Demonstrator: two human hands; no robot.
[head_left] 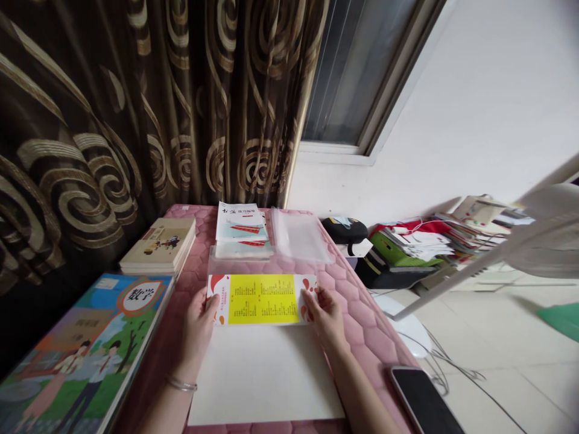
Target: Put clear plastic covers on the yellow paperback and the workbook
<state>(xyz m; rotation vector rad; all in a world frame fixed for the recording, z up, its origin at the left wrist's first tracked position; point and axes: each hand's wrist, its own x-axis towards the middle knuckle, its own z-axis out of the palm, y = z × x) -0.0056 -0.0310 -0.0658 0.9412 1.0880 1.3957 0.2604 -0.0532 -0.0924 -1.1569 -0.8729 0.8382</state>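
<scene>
Spanning the gap between the two hands, a yellow printed strip with white ends and red-orange blobs lies along the far edge of a blank white sheet; whether strip and sheet are one piece, I cannot tell. The left hand is pinched on the strip's left end, thumb on top, and a silvery bracelet circles that wrist. The right hand is clamped the same way on the right end, its thumb over the printed blobs. Under all this is a pink quilted surface. Just beyond the strip, booklets with red pictures overlap one another, and beside them on the right lie translucent plastic covers. To the left sit a stack of small beige books and, nearer, a large colourful textbook on top of others. A dark-screened phone rests at the near right edge. Farther right, a white lamp stands on the tiled floor near heaped papers. A brown swirl-patterned curtain hangs behind, next to a window.
</scene>
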